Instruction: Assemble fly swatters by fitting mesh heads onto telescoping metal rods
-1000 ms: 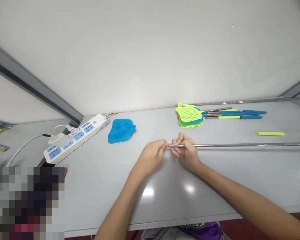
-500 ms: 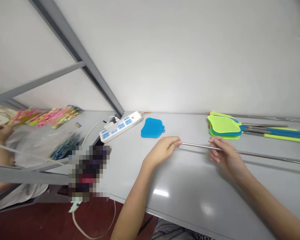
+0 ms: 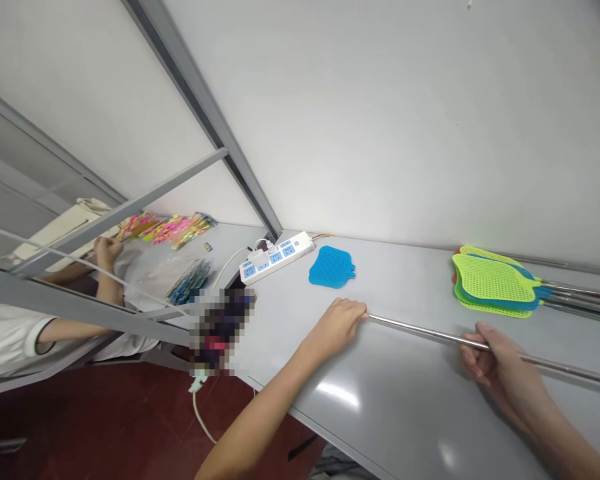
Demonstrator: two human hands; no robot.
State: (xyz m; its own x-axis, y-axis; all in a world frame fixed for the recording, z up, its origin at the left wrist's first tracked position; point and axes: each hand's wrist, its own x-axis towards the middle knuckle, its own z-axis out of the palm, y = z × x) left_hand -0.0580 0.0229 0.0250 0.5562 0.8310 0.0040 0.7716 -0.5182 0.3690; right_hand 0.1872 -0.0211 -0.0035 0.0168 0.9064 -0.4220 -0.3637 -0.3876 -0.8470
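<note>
The left hand [image 3: 337, 325] pinches the end of a thin steel rod [image 3: 420, 331], the right hand [image 3: 497, 363] curls loosely round it; a slip could swing it into the lime-green plastic mesh swatters [image 3: 493, 280] beyond.

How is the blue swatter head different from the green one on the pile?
The blue swatter head is deep blue; the green swatter head is bright yellow-green. The blue one lies alone on the table; the green one tops a pile. The blue one has no handle, but handles stick out from the green one's pile. Both are flat, full of holes, shaped alike.
</note>
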